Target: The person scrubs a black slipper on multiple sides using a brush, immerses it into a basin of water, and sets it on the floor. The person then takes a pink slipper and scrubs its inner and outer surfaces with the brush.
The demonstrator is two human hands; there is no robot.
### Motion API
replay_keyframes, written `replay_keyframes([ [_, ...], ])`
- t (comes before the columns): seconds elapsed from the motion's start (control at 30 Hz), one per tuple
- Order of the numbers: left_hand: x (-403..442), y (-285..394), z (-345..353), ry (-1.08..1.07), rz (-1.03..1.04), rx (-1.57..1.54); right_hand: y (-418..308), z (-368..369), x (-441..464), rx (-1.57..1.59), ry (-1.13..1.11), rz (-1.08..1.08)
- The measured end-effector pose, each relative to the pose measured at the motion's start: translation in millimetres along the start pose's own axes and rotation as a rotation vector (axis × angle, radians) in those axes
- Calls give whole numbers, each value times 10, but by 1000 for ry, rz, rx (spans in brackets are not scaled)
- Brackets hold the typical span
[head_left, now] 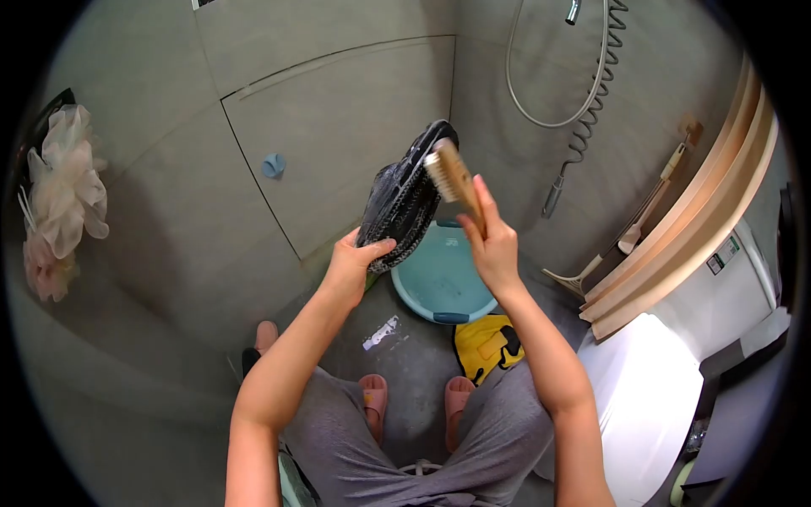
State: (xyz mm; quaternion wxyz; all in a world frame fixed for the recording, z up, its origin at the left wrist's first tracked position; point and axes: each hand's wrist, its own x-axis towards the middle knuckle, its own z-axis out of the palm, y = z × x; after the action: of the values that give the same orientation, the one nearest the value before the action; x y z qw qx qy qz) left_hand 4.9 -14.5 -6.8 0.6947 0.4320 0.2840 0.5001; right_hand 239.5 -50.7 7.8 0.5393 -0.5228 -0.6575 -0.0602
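Observation:
My left hand (359, 258) grips the lower end of a dark shoe (404, 198), thumb over its edge. The shoe is tilted upward, with whitish suds on its side and sole edge. A wooden-handled scrub brush (454, 179) is in my right hand (494, 241), fingers wrapped round the handle. Its pale bristles face the shoe's upper right edge; whether they touch it I cannot tell. Below both hands, a blue-green basin (439, 279) holding water stands on the floor, partly hidden behind the shoe and my right hand.
A yellow and black cloth-like item (488, 346) lies by the basin. A white tube (380, 333) is on the grey floor. To the right are a white toilet (646, 406), a folded tan panel (688, 228) and long-handled brushes (634, 232). A shower hose (583, 127) hangs behind.

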Motion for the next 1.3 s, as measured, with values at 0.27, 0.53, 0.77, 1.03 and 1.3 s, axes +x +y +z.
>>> replay_keyframes([
  [0.27,-42,23,-38,72,-22,184,-58,49,-224,-319,-225,-168],
  [0.53,-94,196,-102,40,6,170,167,87,5,-281,-2,-198],
  [0.77,-60,147,-149,19,-10,162,-29,2,-230,-161,-229,-392],
  [1.03,-89,226,-143,-34,-44,209,206,-2,-159,-256,-15,-264],
  [1.3,-129,240,-184,-70,-38,234,382,-134,5,-240,-37,94],
])
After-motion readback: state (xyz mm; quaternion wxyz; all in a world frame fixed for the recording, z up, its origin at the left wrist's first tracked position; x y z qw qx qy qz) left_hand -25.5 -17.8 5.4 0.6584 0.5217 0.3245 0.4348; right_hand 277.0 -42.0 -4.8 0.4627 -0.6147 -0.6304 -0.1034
